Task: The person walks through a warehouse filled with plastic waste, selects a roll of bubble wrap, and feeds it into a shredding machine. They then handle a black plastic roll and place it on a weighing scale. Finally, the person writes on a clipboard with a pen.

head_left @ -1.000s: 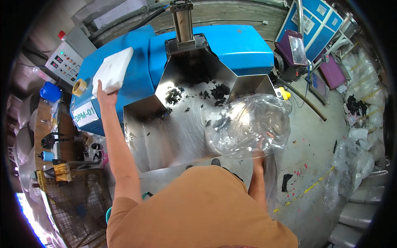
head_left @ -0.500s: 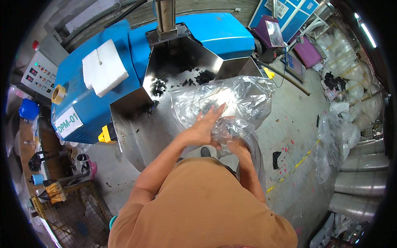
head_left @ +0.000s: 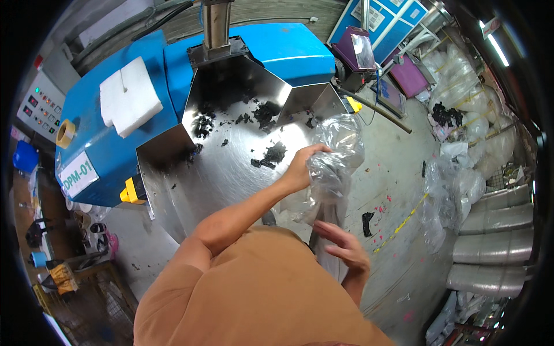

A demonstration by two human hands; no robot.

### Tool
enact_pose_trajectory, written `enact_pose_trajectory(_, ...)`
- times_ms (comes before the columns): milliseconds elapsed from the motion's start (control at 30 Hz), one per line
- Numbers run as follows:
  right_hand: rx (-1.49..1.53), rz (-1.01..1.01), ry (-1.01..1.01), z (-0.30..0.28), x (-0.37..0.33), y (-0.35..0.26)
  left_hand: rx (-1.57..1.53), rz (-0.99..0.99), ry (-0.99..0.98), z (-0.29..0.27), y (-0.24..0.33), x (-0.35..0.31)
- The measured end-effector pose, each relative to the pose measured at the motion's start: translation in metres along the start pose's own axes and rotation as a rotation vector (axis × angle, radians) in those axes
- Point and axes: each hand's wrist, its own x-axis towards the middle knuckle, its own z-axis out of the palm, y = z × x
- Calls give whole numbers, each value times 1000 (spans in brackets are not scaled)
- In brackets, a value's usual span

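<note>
At the right edge of the steel tray (head_left: 213,179), the left hand (head_left: 303,167) has some fingertips hidden in the folds of the clear plastic bag (head_left: 340,138). On the tray's near side, the bag's lower end goes out of sight behind the right hand (head_left: 346,251) and the brown shirt (head_left: 254,288). This right hand is blurred (I cannot say surely whether it touches the bag). Behind the tray, the metal cylinder (head_left: 216,26) is cut by the upper edge. Left of the tray, the control panel (head_left: 40,109) has markings too small to read.
</note>
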Motion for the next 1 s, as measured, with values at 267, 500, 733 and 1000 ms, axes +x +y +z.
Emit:
enact_pose_trajectory(267,-385,-772,735,-33,-17,-70,-381,325,-351,74,70,34)
enact_pose_trajectory(500,115,-578,729,20,-13,-51,-721,49,-546,69,136,61)
enact_pose_trajectory(733,619,-373,750,73,-4,-53,-1052,-178,17,17,46,92)
enact_pose_trajectory(1000,212,-443,582,49,6,-44,-920,-987,221,-24,-141,-10)
